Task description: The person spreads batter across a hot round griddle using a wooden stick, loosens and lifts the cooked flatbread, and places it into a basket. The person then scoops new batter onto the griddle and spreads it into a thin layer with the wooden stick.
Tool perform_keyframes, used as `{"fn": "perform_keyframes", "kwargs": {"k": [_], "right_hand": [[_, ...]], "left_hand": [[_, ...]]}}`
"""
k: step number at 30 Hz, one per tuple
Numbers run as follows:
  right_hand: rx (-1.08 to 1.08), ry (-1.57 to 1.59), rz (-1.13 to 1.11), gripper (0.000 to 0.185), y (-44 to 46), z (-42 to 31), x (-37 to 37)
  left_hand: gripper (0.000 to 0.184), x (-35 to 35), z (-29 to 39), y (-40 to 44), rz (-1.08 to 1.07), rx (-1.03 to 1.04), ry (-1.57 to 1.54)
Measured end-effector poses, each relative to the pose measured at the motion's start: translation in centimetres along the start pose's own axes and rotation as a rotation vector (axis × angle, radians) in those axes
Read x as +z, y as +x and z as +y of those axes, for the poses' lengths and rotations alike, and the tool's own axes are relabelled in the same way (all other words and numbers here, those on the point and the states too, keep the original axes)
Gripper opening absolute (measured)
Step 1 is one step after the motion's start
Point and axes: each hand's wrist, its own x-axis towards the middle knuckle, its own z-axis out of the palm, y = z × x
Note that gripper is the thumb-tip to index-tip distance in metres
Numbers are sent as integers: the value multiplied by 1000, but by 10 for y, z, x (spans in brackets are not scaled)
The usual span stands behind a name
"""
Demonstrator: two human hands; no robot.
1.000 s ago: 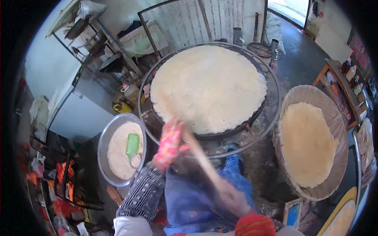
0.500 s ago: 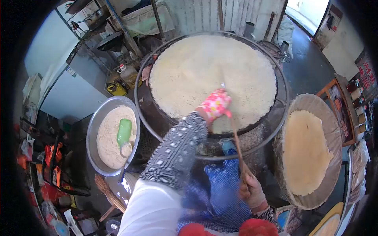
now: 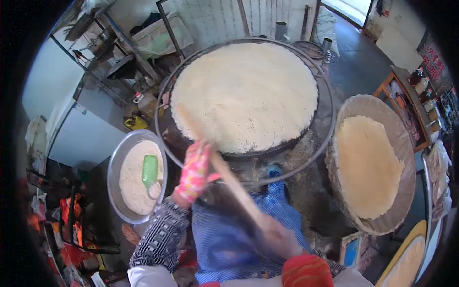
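Note:
A long flat wooden stick [image 3: 233, 184] slants across the griddle's near left edge, blurred by motion. My left hand [image 3: 193, 170], in a pink floral glove, is closed around its middle. At its lower end, my blurred right hand [image 3: 282, 237] grips it near my blue apron. The stick's far end is over the left part of a wide pale pancake [image 3: 248, 95], which covers most of the round black griddle [image 3: 248, 154]. Beside my left arm stands a metal basin [image 3: 113, 179] of pale batter [image 3: 136, 184], with a green scoop [image 3: 150, 170] in it.
A metal ring [image 3: 331, 129] surrounds the griddle. To the right, a large shallow basket [image 3: 405, 191] holds a folded tan pancake [image 3: 368, 167]. A wooden cabinet [image 3: 404, 105] with jars is behind it. A white fridge [image 3: 86, 136] stands at the left, near a yellow container [image 3: 136, 122].
My left hand has swung left and back toward me from over the pancake, turning the stick's far end leftward. My right hand is lower and slightly left. The view has shifted.

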Motion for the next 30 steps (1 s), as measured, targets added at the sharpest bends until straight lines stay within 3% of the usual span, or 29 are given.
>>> {"fn": "perform_keyframes", "kwargs": {"k": [1, 2, 4, 7, 8, 9, 11, 12, 14, 16, 23, 26, 28, 30], "right_hand": [[192, 154, 149, 50, -29, -1, -13], [198, 141, 163, 50, -49, 26, -23], [-165, 264, 576, 57, -76, 77, -41], [20, 370, 615, 57, -88, 53, -66], [21, 360, 632, 57, -82, 42, -69], [119, 542, 564, 58, -69, 31, -70], [224, 821, 358, 57, -50, 23, -76], [218, 826, 335, 57, -37, 17, -80], [111, 842, 7, 58, -7, -6, -94], [116, 844, -13, 58, 37, -45, -91], [184, 1001, -355, 53, 133, -82, -70], [141, 907, -343, 41, 145, -88, -42], [-7, 458, -209, 44, 164, -66, -15], [-130, 325, -235, 45, 169, -64, 10]], "left_hand": [[87, 8, 31, 29, -17, 42, -59], [87, 22, 57, 60, -47, 92, -156], [86, 55, 113, 119, 53, 333, -351], [80, 116, 170, 165, 10, 449, -343], [77, 137, 173, 170, -202, 480, -253], [74, 152, 173, 177, -411, 503, -150], [69, 173, 147, 185, -333, 507, -105], [65, 167, 128, 188, -275, 515, -58], [60, 165, 85, 204, -303, 442, -153], [58, 176, 37, 217, -159, 344, -55], [58, 127, -88, 180, -33, 110, -53], [49, 106, -124, 138, -15, 8, 22], [42, 66, -134, 110, -109, -44, 46], [45, 37, -144, 70, -154, -91, 77]]}}
